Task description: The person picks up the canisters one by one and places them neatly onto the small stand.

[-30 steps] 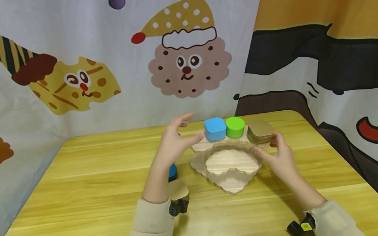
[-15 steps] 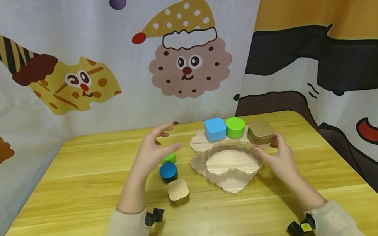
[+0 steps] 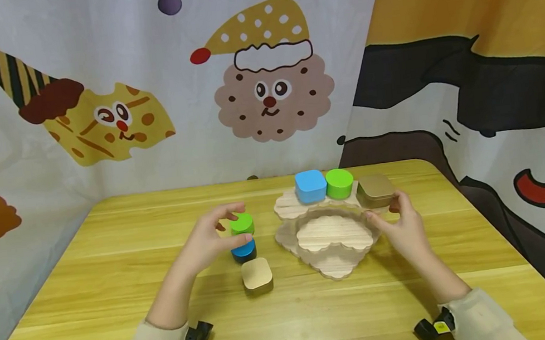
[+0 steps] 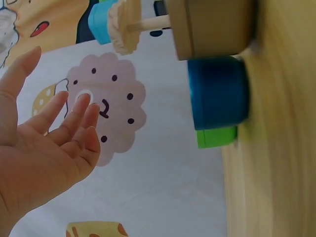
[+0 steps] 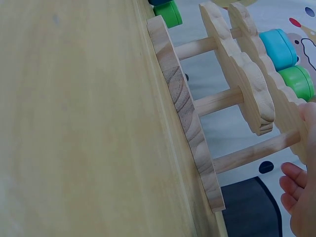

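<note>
A tiered wooden stand (image 3: 332, 233) with scalloped edges stands right of centre. Its top tier bears a light-blue rounded-square block (image 3: 310, 186), a green round block (image 3: 339, 183) and a tan rounded-square block (image 3: 375, 191). My right hand (image 3: 407, 228) grips the tier's right end beside the tan block, thumb at the front edge; part of its grip is hidden. On the left, my left hand (image 3: 203, 243) has its fingers spread, thumb apart, around the near side of another green round block (image 3: 242, 222), without visible contact. Behind its thumb is a dark-blue round block (image 3: 244, 252).
Another tan block (image 3: 257, 276) lies on the wooden table (image 3: 310, 323), in front of the dark-blue one. Dowels (image 5: 220, 101) separate the stand's tiers. Behind the table hangs a printed curtain (image 3: 138, 50). Small black cameras are on both sleeves.
My left hand has moved left and down from beside the light-blue block to the loose green block, uncovering the dark-blue and tan ones. The right hand stays in place.
</note>
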`<action>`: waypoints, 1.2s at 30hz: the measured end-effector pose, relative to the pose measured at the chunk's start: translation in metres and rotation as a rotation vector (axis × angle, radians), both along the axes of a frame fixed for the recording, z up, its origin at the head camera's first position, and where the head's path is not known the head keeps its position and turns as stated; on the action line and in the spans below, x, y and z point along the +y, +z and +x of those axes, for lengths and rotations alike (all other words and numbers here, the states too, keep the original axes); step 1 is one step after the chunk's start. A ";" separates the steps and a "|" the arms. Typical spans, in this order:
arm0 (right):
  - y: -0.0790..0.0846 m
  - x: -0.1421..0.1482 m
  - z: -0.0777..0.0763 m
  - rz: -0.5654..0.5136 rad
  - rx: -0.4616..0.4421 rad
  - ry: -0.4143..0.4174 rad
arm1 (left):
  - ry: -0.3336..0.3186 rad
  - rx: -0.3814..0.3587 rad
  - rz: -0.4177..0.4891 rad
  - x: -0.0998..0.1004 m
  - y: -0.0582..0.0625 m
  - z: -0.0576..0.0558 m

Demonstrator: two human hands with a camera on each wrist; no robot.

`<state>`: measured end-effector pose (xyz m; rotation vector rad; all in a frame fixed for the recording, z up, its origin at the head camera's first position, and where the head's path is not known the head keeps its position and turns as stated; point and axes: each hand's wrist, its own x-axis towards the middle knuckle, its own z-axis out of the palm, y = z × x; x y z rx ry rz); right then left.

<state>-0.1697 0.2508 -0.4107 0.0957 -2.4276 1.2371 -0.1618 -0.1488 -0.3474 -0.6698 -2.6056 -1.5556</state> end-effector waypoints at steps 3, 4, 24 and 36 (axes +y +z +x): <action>0.000 0.001 0.000 -0.001 -0.010 0.004 | -0.023 0.008 -0.030 -0.002 -0.004 0.007; 0.000 0.001 0.000 -0.001 -0.012 0.005 | -0.031 0.009 -0.041 -0.002 -0.005 0.010; -0.001 0.001 0.000 -0.020 -0.025 0.007 | -0.115 -0.126 -0.105 -0.008 -0.030 0.033; 0.000 0.001 0.000 -0.021 -0.024 0.003 | -0.202 -0.167 -0.166 -0.003 -0.045 0.030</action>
